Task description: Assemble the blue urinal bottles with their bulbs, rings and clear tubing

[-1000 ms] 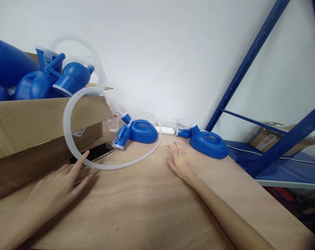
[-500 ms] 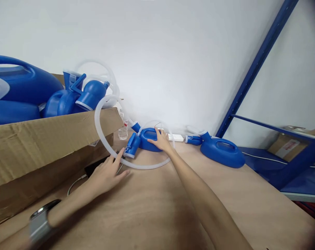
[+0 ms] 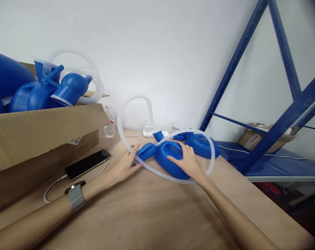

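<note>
A blue plastic urinal bottle lies tilted on the wooden table, its short neck towards the wall. My right hand grips its handle side, thumb on the near face and fingers over the top. A blue urinal funnel lies just left of the bottle. My left hand has thumb and fingers around the funnel's near end, which they partly hide. A clear ribbed hose loops up by the wall and around bottle and funnel, passing by my left fingers.
Another blue urinal bottle lies behind on the right. On the left, a cardboard box holds several blue bottles and funnels. Nearby are a phone on a cable, a water bottle and a power strip. Blue shelving stands at right.
The bottle and funnel have come nearer, with the bottle turned and the hose shifted over it. My left hand has closed around the funnel's end. The view has swung right.
</note>
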The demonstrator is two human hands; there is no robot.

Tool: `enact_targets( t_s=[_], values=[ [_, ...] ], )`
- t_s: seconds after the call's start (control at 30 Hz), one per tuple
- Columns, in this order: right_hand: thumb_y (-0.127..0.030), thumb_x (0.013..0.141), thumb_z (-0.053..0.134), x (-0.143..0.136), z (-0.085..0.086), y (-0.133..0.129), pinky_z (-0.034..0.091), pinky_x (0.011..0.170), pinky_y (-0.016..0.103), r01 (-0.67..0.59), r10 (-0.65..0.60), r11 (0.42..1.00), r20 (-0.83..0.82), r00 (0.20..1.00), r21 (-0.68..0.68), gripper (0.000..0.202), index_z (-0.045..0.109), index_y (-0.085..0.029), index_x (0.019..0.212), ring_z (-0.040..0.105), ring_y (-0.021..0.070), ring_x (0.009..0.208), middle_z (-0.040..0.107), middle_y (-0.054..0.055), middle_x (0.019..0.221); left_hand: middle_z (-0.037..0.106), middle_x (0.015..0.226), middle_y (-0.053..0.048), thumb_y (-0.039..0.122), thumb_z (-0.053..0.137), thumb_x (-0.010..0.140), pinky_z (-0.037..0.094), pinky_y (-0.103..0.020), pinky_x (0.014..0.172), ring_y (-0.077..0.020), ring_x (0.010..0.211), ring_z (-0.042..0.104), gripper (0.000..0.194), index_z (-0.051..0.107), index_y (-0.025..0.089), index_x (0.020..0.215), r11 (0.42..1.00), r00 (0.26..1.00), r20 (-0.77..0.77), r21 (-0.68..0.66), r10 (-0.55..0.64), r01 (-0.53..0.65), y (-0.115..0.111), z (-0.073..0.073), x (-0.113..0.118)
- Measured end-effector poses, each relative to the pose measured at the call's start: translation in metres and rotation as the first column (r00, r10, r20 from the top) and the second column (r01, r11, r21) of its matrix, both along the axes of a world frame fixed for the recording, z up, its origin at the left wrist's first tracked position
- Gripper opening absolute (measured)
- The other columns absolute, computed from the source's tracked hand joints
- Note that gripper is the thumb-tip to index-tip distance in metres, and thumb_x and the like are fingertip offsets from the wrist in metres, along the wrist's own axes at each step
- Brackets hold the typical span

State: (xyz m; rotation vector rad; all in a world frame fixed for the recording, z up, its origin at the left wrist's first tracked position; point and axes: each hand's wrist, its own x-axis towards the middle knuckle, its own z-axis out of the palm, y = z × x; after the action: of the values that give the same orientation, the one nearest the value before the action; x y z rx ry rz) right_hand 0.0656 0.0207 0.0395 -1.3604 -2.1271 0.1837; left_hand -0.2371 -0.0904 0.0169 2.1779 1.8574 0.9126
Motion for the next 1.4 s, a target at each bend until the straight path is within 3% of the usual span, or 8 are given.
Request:
enact_targets(
  t_s=[0.3,0.57,0.7,0.8,0.93,1.17,1.27,1.4],
  values=[
    [-0.081,0.084,0.053,0.086,-0.016,0.023,0.039,0.117,0.051,0.291,-0.294,0.946,-0.005,0.956,0.139,0.093,0.044,-0.023,0.157,0.041,0.0303,0.132,0.047,0.014,0.143,0.060,0.133,-0.017,0.043,0.055,0.102,0.051,-0.045,0.097,-0.0348,0.117,0.065,0.077,0.019,0.030,0.168,1.000,1.000,-0.001,-0.004,0.019,-0.019,0.086,0.014,0.070],
    [-0.066,0.082,0.065,0.097,-0.011,0.066,0.039,0.116,0.051,0.401,-0.401,0.909,-0.020,0.916,0.111,0.084,0.048,-0.027,0.155,0.041,0.0313,0.135,0.048,0.012,0.143,0.070,0.117,-0.009,0.036,0.055,0.103,0.051,-0.033,0.085,-0.0229,0.101,0.068,0.044,0.049,0.019,0.143,0.998,0.998,0.035,-0.034,0.052,-0.051,0.142,0.007,0.102],
    [-0.061,0.090,0.058,0.088,-0.009,0.071,0.023,0.125,0.056,0.362,-0.367,0.842,-0.066,0.928,0.399,0.061,0.068,-0.020,0.134,0.039,0.0301,0.139,0.048,0.012,0.146,0.070,0.109,-0.013,0.031,0.048,0.104,0.052,-0.038,0.085,-0.0231,0.095,0.067,0.033,0.057,0.011,0.128,0.997,0.999,-0.042,-0.066,0.025,-0.028,0.148,0.005,0.110],
    [-0.051,0.101,0.043,0.051,-0.002,0.044,0.028,0.124,0.048,-0.052,-0.025,0.874,0.151,0.988,0.483,0.046,0.076,-0.020,0.110,0.049,0.0198,0.124,0.061,0.009,0.126,0.069,0.116,-0.016,0.025,0.056,0.096,0.053,-0.038,0.091,-0.0244,0.101,0.068,0.025,0.067,0.011,0.114,0.984,0.981,-0.135,-0.126,-0.142,0.125,0.135,0.005,0.103],
    [-0.048,0.102,0.042,-0.023,-0.011,-0.012,0.040,0.113,0.042,-0.513,0.421,0.847,0.411,0.808,0.141,0.045,0.069,-0.024,0.128,0.049,0.0196,0.126,0.058,0.008,0.133,0.067,0.134,-0.008,0.021,0.055,0.093,0.048,-0.028,0.107,-0.0193,0.120,0.064,0.037,0.068,0.020,0.128,0.930,0.913,-0.211,-0.200,-0.350,0.310,0.077,0.016,0.060],
    [-0.054,0.103,0.038,-0.061,-0.054,-0.028,0.038,0.122,0.044,-0.481,0.503,0.864,0.284,0.816,-0.146,0.050,0.062,-0.026,0.137,0.044,0.0198,0.137,0.048,0.007,0.145,0.056,0.147,-0.017,0.045,0.048,0.094,0.050,-0.055,0.101,-0.0404,0.129,0.057,0.060,0.053,0.019,0.148,0.953,0.854,-0.485,-0.119,0.189,-0.279,-0.064,0.031,-0.076],
    [-0.054,0.103,0.039,-0.053,-0.054,-0.022,0.036,0.124,0.045,-0.455,0.494,0.868,0.244,0.834,-0.200,0.051,0.061,-0.027,0.139,0.044,0.0192,0.137,0.049,0.006,0.145,0.038,0.164,-0.017,0.060,0.047,0.093,0.043,-0.051,0.115,-0.0387,0.144,0.046,0.087,0.025,0.016,0.165,0.907,0.854,-0.425,-0.151,0.299,-0.393,-0.084,0.019,-0.115],
    [-0.053,0.103,0.039,-0.050,-0.049,-0.023,0.036,0.123,0.046,-0.455,0.495,0.867,0.229,0.838,-0.204,0.052,0.062,-0.025,0.139,0.044,0.0202,0.135,0.050,0.008,0.143,0.048,0.158,-0.017,0.061,0.044,0.090,0.044,-0.047,0.115,-0.0356,0.139,0.053,0.092,0.024,0.014,0.166,0.862,0.899,-0.311,-0.307,0.309,-0.403,-0.069,0.007,-0.136]
  ],
)
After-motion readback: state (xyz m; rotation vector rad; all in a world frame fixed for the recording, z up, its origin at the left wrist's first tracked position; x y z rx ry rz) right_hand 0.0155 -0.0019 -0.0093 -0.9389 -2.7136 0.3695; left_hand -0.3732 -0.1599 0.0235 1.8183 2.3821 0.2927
